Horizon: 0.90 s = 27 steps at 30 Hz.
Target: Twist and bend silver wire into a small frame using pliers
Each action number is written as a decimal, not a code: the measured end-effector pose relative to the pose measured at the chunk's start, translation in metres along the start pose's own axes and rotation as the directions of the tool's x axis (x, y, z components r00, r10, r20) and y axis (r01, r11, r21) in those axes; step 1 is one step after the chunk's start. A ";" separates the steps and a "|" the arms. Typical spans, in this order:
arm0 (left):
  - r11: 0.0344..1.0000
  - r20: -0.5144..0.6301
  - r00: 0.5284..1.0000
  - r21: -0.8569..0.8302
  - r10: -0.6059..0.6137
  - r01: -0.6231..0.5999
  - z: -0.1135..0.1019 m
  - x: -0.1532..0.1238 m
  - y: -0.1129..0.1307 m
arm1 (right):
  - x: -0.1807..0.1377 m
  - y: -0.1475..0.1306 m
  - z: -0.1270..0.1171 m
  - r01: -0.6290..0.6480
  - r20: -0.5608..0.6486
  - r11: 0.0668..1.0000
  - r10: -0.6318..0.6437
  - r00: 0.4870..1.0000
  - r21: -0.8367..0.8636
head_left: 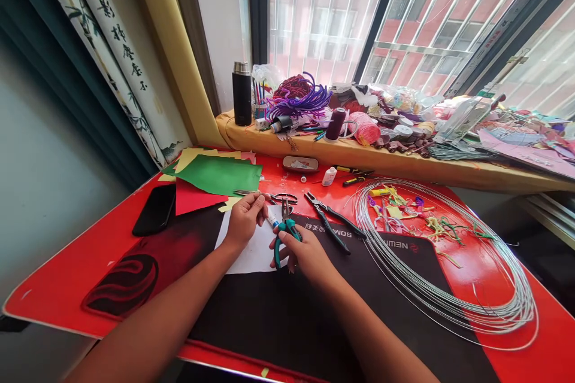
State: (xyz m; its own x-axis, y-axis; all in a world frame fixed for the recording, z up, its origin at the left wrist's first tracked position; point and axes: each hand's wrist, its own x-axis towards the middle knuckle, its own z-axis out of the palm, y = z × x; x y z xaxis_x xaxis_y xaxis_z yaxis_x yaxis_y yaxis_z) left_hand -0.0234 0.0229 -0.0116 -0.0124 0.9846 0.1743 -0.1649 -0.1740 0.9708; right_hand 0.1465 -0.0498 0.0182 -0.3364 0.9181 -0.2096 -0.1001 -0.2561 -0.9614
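My right hand [309, 251] is wrapped round teal-handled needle-nose pliers [290, 227], whose dark jaws point away from me. To its left, my left hand [245, 218] is closed in a pinch with thumb and fingertips together; what it holds, if anything, is too small to make out. Both hands are over a white sheet of paper [251, 257], partly covered by them. A white and blue tube [272, 219] shows between the hands. Just beyond lie scissors [285, 197], and black-handled pliers [330, 221] rest to the right.
A large coil of silvery wire [523, 305] lies at right, with coloured scraps [442, 228] inside it. Coloured paper sheets [220, 173] and a black phone [155, 209] lie at left. A small white bottle [329, 176] stands behind. A black flask [241, 96] and yarn [300, 99] crowd the sill.
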 end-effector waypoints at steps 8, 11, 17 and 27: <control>0.999 0.041 0.998 0.013 -0.042 0.041 0.002 0.001 0.002 | 0.002 -0.001 -0.004 0.038 -0.033 0.999 -0.039 0.999 -0.020; 0.999 -0.024 0.999 -0.037 -0.037 0.036 -0.001 0.004 0.004 | 0.003 0.001 -0.007 0.046 -0.061 0.993 -0.053 0.997 -0.112; 0.999 -0.079 0.997 -0.053 -0.004 0.000 -0.006 0.008 0.005 | 0.001 -0.009 -0.023 0.055 -0.240 0.676 -0.335 0.911 -0.735; 0.989 -0.227 0.970 -0.092 0.088 -0.112 -0.016 0.013 0.016 | 0.000 -0.004 -0.027 -0.014 -0.167 0.359 -0.399 0.902 -0.933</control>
State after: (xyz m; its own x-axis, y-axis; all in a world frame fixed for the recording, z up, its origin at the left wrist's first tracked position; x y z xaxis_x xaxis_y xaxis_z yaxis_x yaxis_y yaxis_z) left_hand -0.0417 0.0332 0.0032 -0.2507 0.9434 0.2172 -0.2528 -0.2804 0.9260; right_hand 0.1720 -0.0407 0.0173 -0.1066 0.9806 0.1647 0.8427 0.1770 -0.5084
